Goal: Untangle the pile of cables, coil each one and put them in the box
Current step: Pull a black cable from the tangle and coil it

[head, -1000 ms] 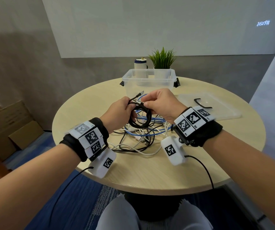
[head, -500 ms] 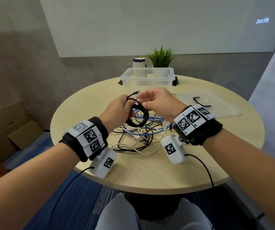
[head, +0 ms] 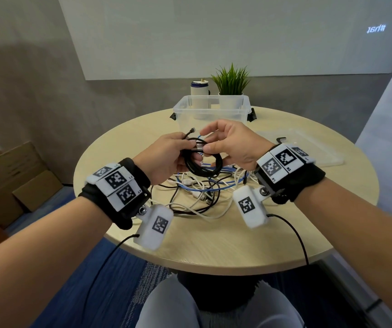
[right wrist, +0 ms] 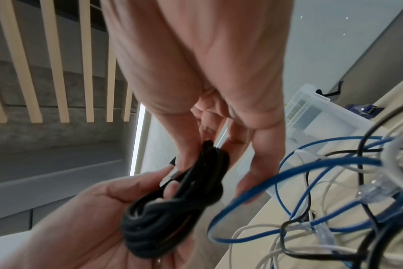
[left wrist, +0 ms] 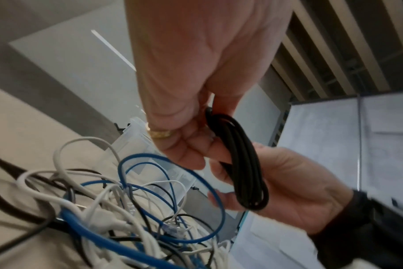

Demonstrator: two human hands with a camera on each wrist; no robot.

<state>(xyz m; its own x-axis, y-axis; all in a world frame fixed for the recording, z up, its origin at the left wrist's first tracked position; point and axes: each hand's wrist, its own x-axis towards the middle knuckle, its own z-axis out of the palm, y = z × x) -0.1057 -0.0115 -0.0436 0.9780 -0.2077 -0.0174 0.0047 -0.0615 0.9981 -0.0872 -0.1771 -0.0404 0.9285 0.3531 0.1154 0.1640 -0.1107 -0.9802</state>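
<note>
Left hand grips a black coil above the bench, fingers curled round one side of the loops; one plug end sticks up past the knuckles. Right hand pinches the coil's top between thumb and forefinger, other fingers loosely curled (right wrist view shows the coil lying across the left palm, several turns bunched together). In the left wrist view the coil hangs between both hands, edge-on.

Pile of blue, white and black cables lies tangled on the bench directly under the hands, not touching the coil as far as I can tell. A big blue loop stands up out of it.

Box is clear plastic, open, at the far side of the bench beyond the hands; no cables seen in it. Lid lies flat to its right. Plant and a white canister stand behind the box.
</note>
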